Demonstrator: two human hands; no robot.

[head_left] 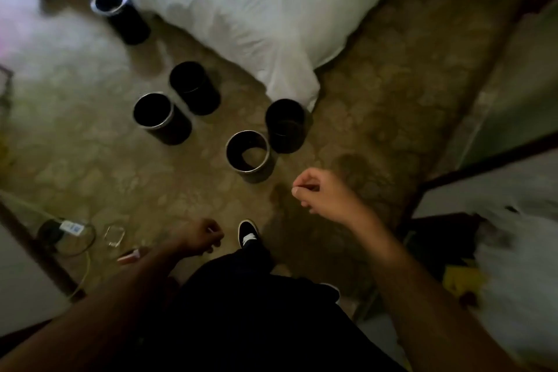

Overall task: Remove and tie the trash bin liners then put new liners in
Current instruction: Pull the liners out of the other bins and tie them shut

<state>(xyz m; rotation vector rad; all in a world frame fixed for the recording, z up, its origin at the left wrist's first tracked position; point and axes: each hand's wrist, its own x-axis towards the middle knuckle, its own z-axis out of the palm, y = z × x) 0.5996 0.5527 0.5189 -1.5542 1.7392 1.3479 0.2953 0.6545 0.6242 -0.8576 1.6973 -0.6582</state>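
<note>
Several black cylindrical trash bins stand on the patterned carpet ahead of me. The nearest bin [248,156] has a silver rim, and another dark bin [285,125] stands right behind it. Further left are a silver-rimmed bin [157,118] and a dark bin [194,86]. One more silver-rimmed bin [112,6] stands far back beside the bed. I cannot tell whether any bin holds a liner. My right hand [320,192] hovers just right of the nearest bin, fingers loosely curled, holding nothing I can see. My left hand [200,236] is lower, also loosely curled and holding nothing.
A bed with a white sheet [256,9] fills the top centre, its corner hanging near the bins. A power strip and cables [71,228] and small clear packaging [114,235] lie at the lower left. White crumpled material [519,257] lies to the right. My shoe [249,234] steps forward.
</note>
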